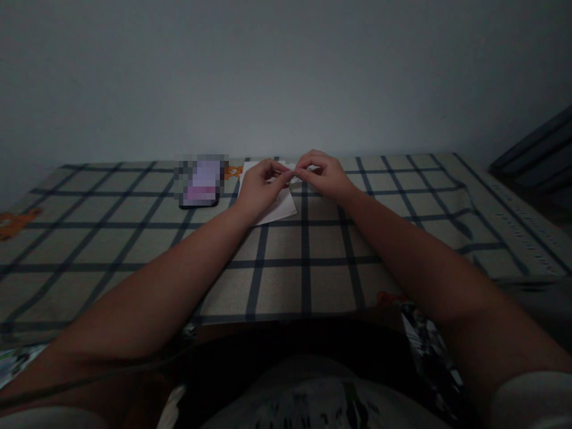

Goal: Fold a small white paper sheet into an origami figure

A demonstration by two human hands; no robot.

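Note:
My left hand (264,183) and my right hand (325,173) meet near the far side of the table, thumbs and fingertips almost touching. Between them shows a small pale piece of paper (292,169), pinched by both hands; its shape is mostly hidden by the fingers. Beneath my left hand lies white paper (281,207), flat on the cloth, perhaps several sheets, with its near corner sticking out. The left hand and wrist cover much of it.
A phone (203,182) with a lit, blurred screen lies left of the paper. The checked tablecloth (313,286) covers the table, which reaches a plain wall (286,77). Dark slatted furniture (536,143) stands at the right. My lap is below the near edge.

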